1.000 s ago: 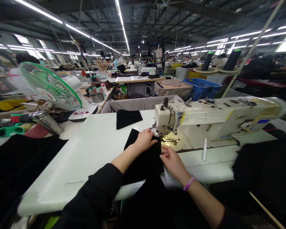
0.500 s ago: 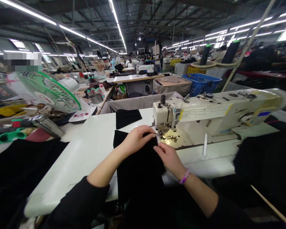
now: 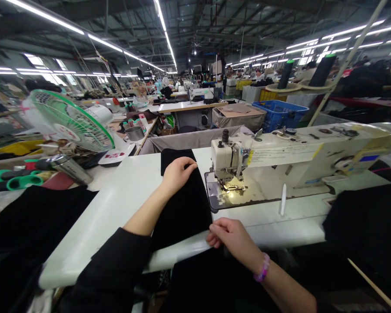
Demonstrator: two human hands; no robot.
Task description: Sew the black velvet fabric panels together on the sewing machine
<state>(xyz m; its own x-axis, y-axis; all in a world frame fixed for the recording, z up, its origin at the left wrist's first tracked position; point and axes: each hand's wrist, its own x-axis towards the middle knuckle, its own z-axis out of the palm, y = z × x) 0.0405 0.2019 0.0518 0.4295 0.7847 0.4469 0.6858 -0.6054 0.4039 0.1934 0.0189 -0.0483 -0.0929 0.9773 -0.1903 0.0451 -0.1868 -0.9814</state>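
A long piece of black fabric lies on the white sewing table, left of the sewing machine. My left hand grips its far end, fingers curled over the cloth. My right hand pinches the near edge of the fabric at the table's front edge. The needle area and lit metal plate stand bare, with no cloth under the presser foot.
A green-rimmed fan and a steel flask stand at the left. Black cloth is piled at the near left and more black cloth at the right. A blue crate and further workstations lie behind.
The fabric has been drawn away from the needle and stretched out lengthwise. My left hand moved farther up the table and my right hand pulled back to the front edge.
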